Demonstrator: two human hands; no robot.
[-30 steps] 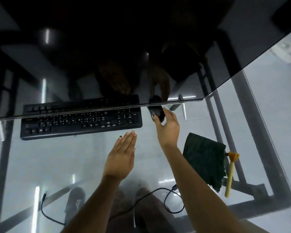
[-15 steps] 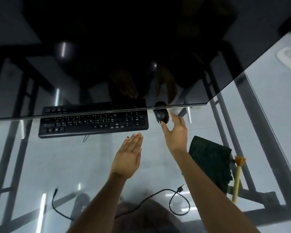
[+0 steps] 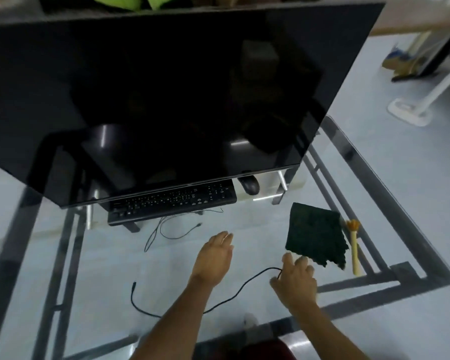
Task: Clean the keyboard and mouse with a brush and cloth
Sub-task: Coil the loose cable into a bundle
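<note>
On glass table (image 3: 244,224) | nubby dark cloth (image 3: 315,237) | both hands' grip loose, empty

keyboard (image 3: 172,201) half hidden (behind monitor (image 3: 166,100))

No text, brand or number can be read here. The keyboard (image 3: 172,201) carries pale key markings, but they are too small and blurred to make out. The monitor (image 3: 166,94) is dark, and no label shows on the mouse (image 3: 249,185).
</note>
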